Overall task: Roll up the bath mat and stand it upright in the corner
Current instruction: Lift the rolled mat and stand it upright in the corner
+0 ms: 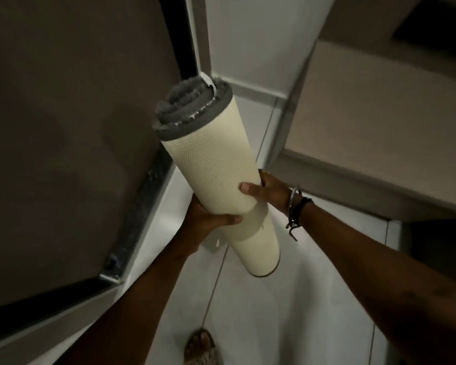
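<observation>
Head view is dim, and we cannot make out much of the dark panel [63, 114] filling the left side; its black frame [179, 35] runs up toward the top edge and is cut off there. We see only the thumb and edge of our left hand [208, 219], because its other fingers are hidden behind the rolled bath mat [216, 175]. Our right hand [263, 188] shows its thumb across the front of the roll, with the rest wrapped around the far side, out of sight. Both sets of fingers are clamped on the roll near its middle, the left below the right.

Around us lies a pale tiled floor [287, 299] with thin grout lines. A white wall [248, 35] rises behind the roll, and a beige cabinet [379, 101] stands to the right, its top cut by the picture edge. A sandalled foot [200, 349] shows at the bottom edge, partly cut off. Dark cords and a metal bangle [295, 206] circle the right wrist.

The roll is held in the air, tilted, its upper end leaning toward the meeting of the black frame and the white wall, and its lower end clear of the floor. Its outer face is a cream, finely textured backing; the upper end shows a spiral of grey pile with a white tag [211, 84] sticking out.
</observation>
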### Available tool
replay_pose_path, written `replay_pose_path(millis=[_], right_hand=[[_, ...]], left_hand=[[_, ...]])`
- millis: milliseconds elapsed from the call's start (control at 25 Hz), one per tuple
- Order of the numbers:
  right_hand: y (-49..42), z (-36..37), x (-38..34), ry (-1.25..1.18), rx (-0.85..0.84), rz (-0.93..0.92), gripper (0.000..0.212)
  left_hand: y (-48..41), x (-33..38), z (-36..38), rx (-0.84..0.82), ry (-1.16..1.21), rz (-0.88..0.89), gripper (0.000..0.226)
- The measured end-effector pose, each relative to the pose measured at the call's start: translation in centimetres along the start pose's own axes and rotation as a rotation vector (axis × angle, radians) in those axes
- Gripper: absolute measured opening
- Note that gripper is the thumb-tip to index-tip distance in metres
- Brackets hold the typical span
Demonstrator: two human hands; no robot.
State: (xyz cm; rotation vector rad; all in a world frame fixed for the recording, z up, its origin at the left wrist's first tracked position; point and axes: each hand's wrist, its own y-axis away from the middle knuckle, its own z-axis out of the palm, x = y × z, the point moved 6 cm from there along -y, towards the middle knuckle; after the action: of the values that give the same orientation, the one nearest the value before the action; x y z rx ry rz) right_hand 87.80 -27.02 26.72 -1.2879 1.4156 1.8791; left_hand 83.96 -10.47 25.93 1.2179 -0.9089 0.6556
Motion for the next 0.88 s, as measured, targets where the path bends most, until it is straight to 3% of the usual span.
replay_pose_path(millis=[80, 200, 280, 440, 680, 880], right_hand=[[-1.2, 0.1, -6.3, -0.010, 0.005, -0.060, 0.088], [-4.6, -1.4, -13.3, -0.073, -0.016, -0.122, 0.061], [-7.5, -3.3, -16.3, -0.071, -0.061, -0.162, 0.061], [-14.2, -7.8, -18.3, -0.050, -0.131, -0.161, 0.078], [-23.9, -16.5, -16.7, -0.017, -0.175, -0.093, 0.062], [-30.3, -19.9, -16.4, 0.004, -0.212, -0.071, 0.080]], left_hand=[[-1.0, 6.6, -1.9, -0.040, -0.063, 0.021, 0.099], [-3.8, 14.3, -4.4, -0.035, -0.111, 0.060, 0.095], [-7.1, 17.2, -5.0, 0.007, -0.140, 0.082, 0.099], [-14.7, 18.7, -5.0, 0.097, -0.140, 0.128, 0.103], [-27.6, 17.1, -4.1, 0.167, -0.218, 0.144, 0.110], [-35.8, 15.5, -4.5, 0.206, -0.268, 0.089, 0.118]])
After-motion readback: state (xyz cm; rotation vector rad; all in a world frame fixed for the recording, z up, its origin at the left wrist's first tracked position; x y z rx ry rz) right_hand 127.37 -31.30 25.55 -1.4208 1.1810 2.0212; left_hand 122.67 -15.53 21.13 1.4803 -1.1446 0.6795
